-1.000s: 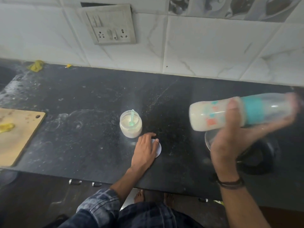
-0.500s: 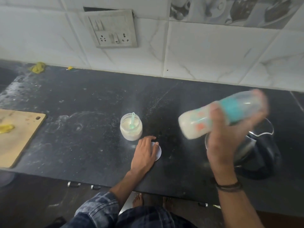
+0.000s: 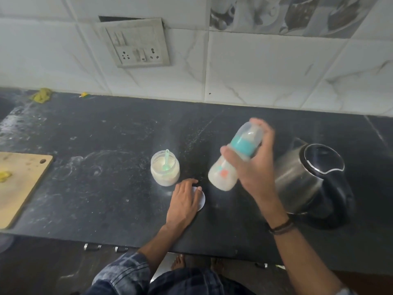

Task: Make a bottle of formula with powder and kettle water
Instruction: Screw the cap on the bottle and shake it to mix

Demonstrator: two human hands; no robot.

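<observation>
At the centre right of the frame, above a dark counter (image 3: pixel 106 145), the right hand (image 3: pixel 253 173) grips a baby bottle (image 3: pixel 229 165), fingers and thumb wrapped round its middle; the bottle is capped, holds milky liquid, and is tilted with its base toward the lower left and its cap toward the upper right; it is blurred with motion. Just right of it stands a steel kettle (image 3: pixel 306 179). At centre sits an open jar of powder (image 3: pixel 164 170) with a green scoop (image 3: pixel 166 159) inside; just below it the left hand (image 3: pixel 185 201) rests flat, fingers relaxed, on a round white lid (image 3: pixel 202 200). A wooden board (image 3: pixel 21 184) lies at the left edge.

The step in hand looks like shaking to mix; powder and water seem already in. The next move likely calls for checking that no lumps remain, then standing the bottle upright and closing the jar.

Half a second ago the bottle lay nearer level and higher, over the kettle; now it points steeply down, left of the kettle; the left hand has stayed on the lid.
</observation>
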